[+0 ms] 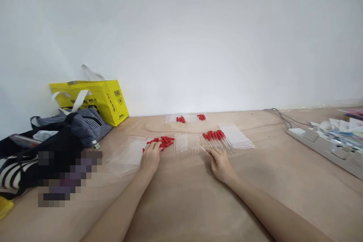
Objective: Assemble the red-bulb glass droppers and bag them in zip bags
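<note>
While open tabletop [176, 193] parts the arms [121, 200], the right hand [220, 164] pinches rods [203, 148], the left hand's [151, 157] grip unclear.

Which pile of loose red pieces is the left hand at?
The front pile, the largest, partly hidden by the left hand; the two smaller piles lie farther back, near the wall.

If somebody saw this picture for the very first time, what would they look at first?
Probably the big bright yellow bag on the left, near the white wall. Next might come the little red pieces in a loose heap on the table, with the left hand at them. Farther right, the right hand holds something thin beside a row of red-ended sticks.
</note>
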A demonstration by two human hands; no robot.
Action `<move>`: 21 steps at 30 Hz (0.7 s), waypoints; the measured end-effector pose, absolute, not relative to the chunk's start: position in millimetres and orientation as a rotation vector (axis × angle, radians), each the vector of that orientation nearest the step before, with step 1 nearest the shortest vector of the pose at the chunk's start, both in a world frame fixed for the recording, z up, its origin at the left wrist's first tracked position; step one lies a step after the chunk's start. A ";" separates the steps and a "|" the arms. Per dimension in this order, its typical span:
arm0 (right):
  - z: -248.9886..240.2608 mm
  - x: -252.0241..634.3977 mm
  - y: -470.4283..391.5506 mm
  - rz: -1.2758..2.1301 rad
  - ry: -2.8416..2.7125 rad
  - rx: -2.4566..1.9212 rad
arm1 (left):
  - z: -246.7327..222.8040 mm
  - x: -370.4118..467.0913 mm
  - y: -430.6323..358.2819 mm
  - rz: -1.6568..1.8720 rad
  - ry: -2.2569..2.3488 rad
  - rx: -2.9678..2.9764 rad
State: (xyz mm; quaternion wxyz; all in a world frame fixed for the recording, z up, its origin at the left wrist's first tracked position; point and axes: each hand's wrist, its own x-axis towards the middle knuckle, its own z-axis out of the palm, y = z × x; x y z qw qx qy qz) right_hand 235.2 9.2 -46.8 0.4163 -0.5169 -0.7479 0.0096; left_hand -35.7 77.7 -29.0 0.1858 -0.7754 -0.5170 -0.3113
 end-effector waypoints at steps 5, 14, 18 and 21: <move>-45.3 232.6 9.1 0.055 -1.945 -1.307 | -30.9 -38.1 80.1 -0.877 -1.486 -2.173; -43.0 230.9 7.3 0.113 -1.908 -1.300 | -17.8 -18.2 53.3 -1.030 -1.373 -2.364; -40.2 226.6 2.0 0.118 -1.985 -1.278 | -24.9 8.2 30.5 -1.054 -1.380 -2.792; -37.9 222.4 -2.7 0.105 -2.061 -1.255 | -24.8 21.1 21.4 -1.075 -1.387 -2.887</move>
